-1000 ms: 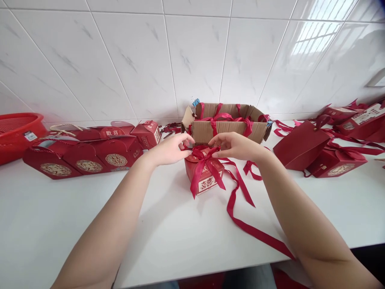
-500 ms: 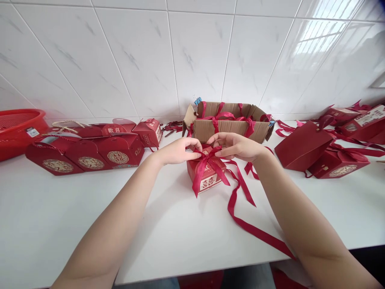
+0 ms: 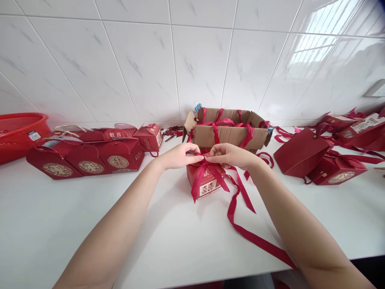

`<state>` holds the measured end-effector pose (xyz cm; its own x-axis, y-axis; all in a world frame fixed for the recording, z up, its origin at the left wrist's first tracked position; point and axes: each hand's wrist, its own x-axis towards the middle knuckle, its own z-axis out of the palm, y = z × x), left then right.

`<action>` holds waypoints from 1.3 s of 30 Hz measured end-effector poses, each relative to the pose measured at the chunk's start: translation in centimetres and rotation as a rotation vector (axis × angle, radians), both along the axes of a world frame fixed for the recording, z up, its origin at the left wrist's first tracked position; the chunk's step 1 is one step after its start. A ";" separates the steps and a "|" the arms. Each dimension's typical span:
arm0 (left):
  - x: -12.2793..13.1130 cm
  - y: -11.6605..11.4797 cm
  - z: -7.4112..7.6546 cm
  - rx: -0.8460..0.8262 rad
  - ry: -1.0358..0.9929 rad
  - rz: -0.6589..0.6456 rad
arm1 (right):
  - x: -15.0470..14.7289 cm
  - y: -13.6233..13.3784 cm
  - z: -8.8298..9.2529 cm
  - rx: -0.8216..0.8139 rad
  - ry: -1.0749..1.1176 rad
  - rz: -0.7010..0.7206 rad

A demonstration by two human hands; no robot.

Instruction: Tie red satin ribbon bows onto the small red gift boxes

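Note:
A small red gift box (image 3: pixel 207 188) with a pale printed character panel stands on the white table in front of me. Dark red ribbon (image 3: pixel 201 176) is tied in a bow on its top, with tails hanging down the front and to the right. My left hand (image 3: pixel 182 155) pinches the bow's left side between thumb and fingers. From the right, my right hand (image 3: pixel 230 155) pinches the other side close to the knot. The fingertips nearly meet over the box and partly hide its top.
Behind the box stands a cut cardboard box (image 3: pixel 224 135) holding ribbons, with a blue binder clip (image 3: pixel 197 106). Red gift boxes (image 3: pixel 90 156) line up at left beside a red plastic basket (image 3: pixel 24 136). More red boxes (image 3: pixel 337 172) lie right. One long ribbon (image 3: pixel 258 241) trails toward the front edge.
Both hands have drawn closer together at the knot, the right one moving inward and closing its fingers on the ribbon. The whole view has shifted slightly.

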<state>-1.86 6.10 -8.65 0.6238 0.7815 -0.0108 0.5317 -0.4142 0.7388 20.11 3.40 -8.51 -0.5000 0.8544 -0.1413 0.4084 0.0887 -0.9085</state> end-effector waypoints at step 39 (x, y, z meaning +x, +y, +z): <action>0.8 0.1 -1.4 -0.018 -0.120 0.154 | -0.2 0.1 -0.3 0.039 -0.126 -0.094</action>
